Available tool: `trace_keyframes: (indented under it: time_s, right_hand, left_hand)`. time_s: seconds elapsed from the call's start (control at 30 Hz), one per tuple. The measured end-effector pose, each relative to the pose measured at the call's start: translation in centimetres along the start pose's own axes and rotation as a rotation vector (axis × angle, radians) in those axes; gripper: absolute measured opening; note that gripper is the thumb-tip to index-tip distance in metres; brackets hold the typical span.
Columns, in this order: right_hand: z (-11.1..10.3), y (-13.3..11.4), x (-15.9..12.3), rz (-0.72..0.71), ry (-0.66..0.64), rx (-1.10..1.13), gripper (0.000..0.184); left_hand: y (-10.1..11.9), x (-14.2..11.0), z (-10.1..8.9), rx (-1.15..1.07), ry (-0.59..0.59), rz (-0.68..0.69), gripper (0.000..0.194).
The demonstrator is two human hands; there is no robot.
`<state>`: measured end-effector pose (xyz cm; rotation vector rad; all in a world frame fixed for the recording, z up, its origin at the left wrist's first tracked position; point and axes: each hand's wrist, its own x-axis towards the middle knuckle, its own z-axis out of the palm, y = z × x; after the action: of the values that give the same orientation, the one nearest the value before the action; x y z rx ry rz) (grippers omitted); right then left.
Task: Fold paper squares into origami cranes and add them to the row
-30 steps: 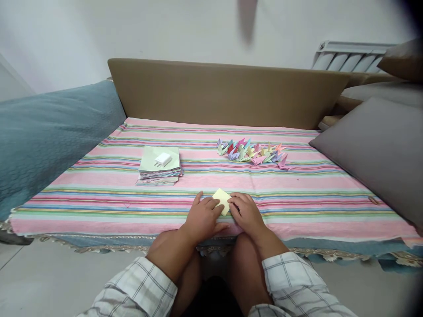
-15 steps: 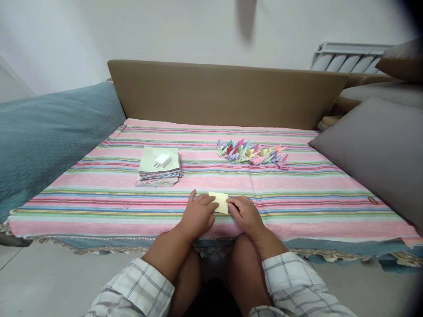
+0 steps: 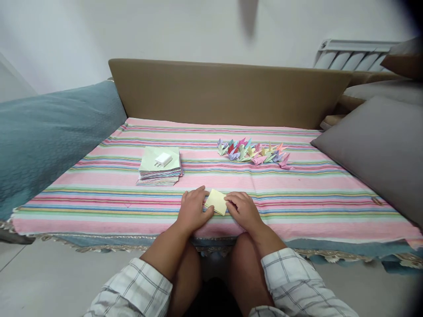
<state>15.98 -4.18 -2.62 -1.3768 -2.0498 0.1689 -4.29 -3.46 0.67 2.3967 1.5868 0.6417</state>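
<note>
A small folded square of pale yellow paper (image 3: 217,201) lies near the front edge of the striped cloth, turned at an angle, with its layers showing along the lower left side. My left hand (image 3: 194,208) grips it from the left, the thumb at the lower edge and the fingers by the left corner. At the right corner, my right hand (image 3: 243,210) pinches the paper between thumb and curled fingers. The fingertips under the paper are hidden.
Behind to the left, a white charger plug (image 3: 163,159) rests on a stack of paper squares (image 3: 158,174). Several coloured paper cranes (image 3: 254,153) sit behind to the right. A grey cushion (image 3: 376,145) stands right, a blue armrest (image 3: 59,127) left, and a brown backrest (image 3: 224,94) behind.
The yellow paper has turned from lying square to an angled position. My left hand has moved from lying over it to its left side, while my right hand stays at the right edge.
</note>
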Motion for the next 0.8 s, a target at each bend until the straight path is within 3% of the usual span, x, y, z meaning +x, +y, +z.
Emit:
trace_keyframes:
  time_s: [0.13,0.33,0.6,0.8]
  right_hand:
    - [-0.03,-0.07,-0.03,-0.001,0.004,0.014,0.02]
    - [-0.03,-0.14,-0.06,0.007,0.01,0.028,0.019]
    - [0.0,-0.34,-0.11,0.025,0.008,0.025,0.019]
    - [-0.04,-0.49,-0.09,0.031,-0.005,0.001,0.021]
  left_hand:
    - [-0.18,0.07,0.1,-0.005,-0.015,-0.007,0.032]
    - [-0.28,0.1,0.02,-0.028,-0.025,-0.024,0.044]
    - [-0.34,0.18,0.27,-0.046,0.005,-0.042,0.026]
    - [-0.55,0.36,0.39,-0.105,0.033,-0.041,0.026]
